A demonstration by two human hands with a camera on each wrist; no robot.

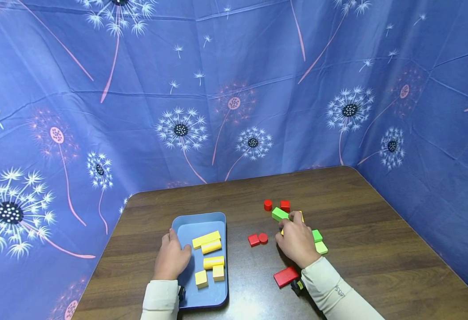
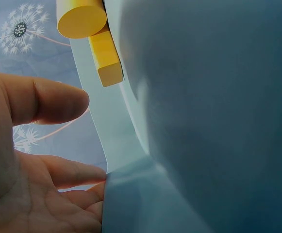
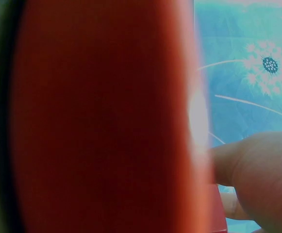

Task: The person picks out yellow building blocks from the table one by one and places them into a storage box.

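Observation:
My left hand (image 1: 172, 256) is at the left side of a blue tray (image 1: 183, 218). In the left wrist view its fingertips (image 2: 93, 175) touch the tray's outer wall, while the thumb stands apart from the rim. The tray holds several yellow blocks, among them a long bar (image 1: 206, 239), a cylinder (image 1: 214, 262) and a cube (image 1: 201, 279). My right hand (image 1: 298, 240) reaches down among loose blocks, fingers bent over a yellow piece (image 1: 282, 232) that is mostly hidden. Beside those fingers lies a green block (image 1: 279, 214). A blurred red block (image 3: 102, 116) fills much of the right wrist view.
On the wooden table (image 1: 362, 275) lie a red cylinder (image 1: 267, 205), a red cube (image 1: 285, 206), a red pair (image 1: 254, 240) and a flat red block (image 1: 286, 277) by the right wrist. Green blocks (image 1: 320, 247) sit right of the right hand. Blue cloth (image 1: 234, 89) hangs behind.

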